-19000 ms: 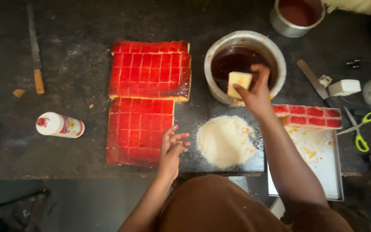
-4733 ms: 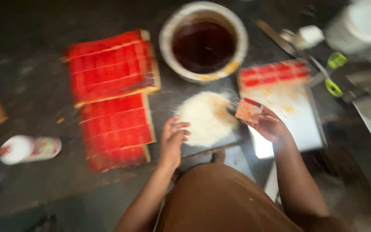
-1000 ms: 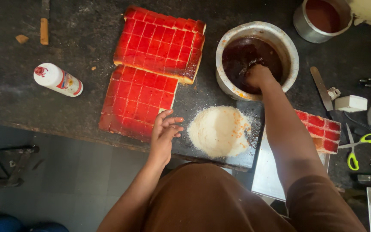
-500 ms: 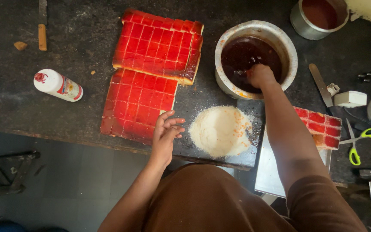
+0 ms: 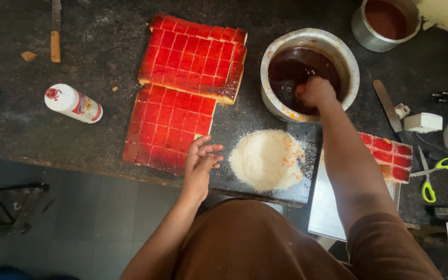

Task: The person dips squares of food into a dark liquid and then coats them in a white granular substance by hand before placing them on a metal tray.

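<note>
Hands apart: the right hand [image 5: 315,91] curls, grip unclear, in the syrup bowl [image 5: 338,49]; the left hand [image 5: 200,161] rests open.

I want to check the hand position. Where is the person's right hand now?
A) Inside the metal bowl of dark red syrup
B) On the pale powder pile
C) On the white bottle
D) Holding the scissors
A: the right hand reaches into the metal bowl, fingers at the dark syrup.

The metal bowl [image 5: 346,61] stands upright on the dark worktop [image 5: 94,140], holding dark red-brown syrup [image 5: 286,72]. The right hand [image 5: 315,91] dips into the syrup, fingers under. Near it lies a round heap of white crumbs [image 5: 265,161], flecked orange.
</note>
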